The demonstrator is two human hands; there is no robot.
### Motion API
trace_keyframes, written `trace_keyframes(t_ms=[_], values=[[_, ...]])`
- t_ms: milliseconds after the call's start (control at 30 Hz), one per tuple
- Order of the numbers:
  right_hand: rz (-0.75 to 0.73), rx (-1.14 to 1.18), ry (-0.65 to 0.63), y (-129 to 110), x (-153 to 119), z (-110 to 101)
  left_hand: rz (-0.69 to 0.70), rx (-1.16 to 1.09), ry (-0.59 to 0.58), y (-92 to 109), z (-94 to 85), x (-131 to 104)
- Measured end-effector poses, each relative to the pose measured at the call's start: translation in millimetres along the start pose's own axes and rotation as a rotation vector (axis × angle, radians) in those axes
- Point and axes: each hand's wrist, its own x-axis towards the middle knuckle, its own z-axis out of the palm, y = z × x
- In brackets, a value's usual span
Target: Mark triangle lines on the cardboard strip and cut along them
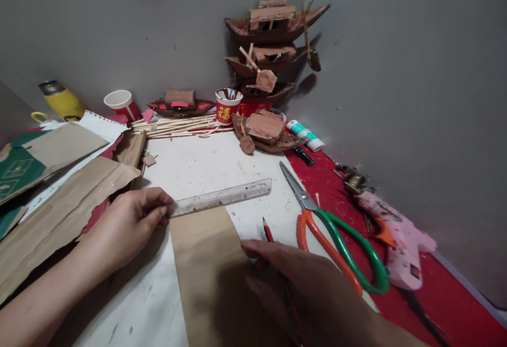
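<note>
Right hand (312, 289) grips a red pencil (268, 229) over the brown card strip (209, 268) on the white board (198, 165). Left hand (127, 225) pinches the clear ruler (222, 197) across the strip's top edge. Probably best to press that ruler flat so it doesn't skid. Scissors (336, 236) lie just right.

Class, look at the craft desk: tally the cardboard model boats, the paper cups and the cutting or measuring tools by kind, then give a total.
Cardboard model boats: 5, namely three stacked in the corner, one by the cups, one on the desk.
Paper cups: 2, the tipped cup and the brush cup.
Scissors: 1
Ruler: 1
Total: 9
</note>
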Motion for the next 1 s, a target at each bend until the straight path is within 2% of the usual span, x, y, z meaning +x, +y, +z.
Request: trace_keyframes(t_ms=[100, 400, 533, 633, 767, 1000], values=[[-0.007, 0.019, 0.005, 4.6, -3.3, 3.8, 0.049, 0.129, -0.096, -0.1, -1.9, 2.8], [-0.005, 0.094, -0.055, -1.0, 5.3, -8.4, 0.001, 0.092, -0.118, -5.1, -3.7, 3.1], [0.051, 0.11, -0.041, -0.4, 3.9, -6.6, 0.002, 0.064, -0.132, -5.6, -4.7, 2.8], [0.034, 0.141, -0.069, 2.1, 3.2, -5.3, 0.017, 0.075, -0.125, -6.7, -5.4, 2.8], [0.067, 0.158, -0.029, 1.8, 3.6, -5.4, 0.019, 0.071, -0.127, -9.1, -5.3, 3.5], [0.037, 0.199, -0.027, 0.8, 6.0, -10.0, 0.036, 0.088, -0.11, -13.1, -3.3, 3.1]])
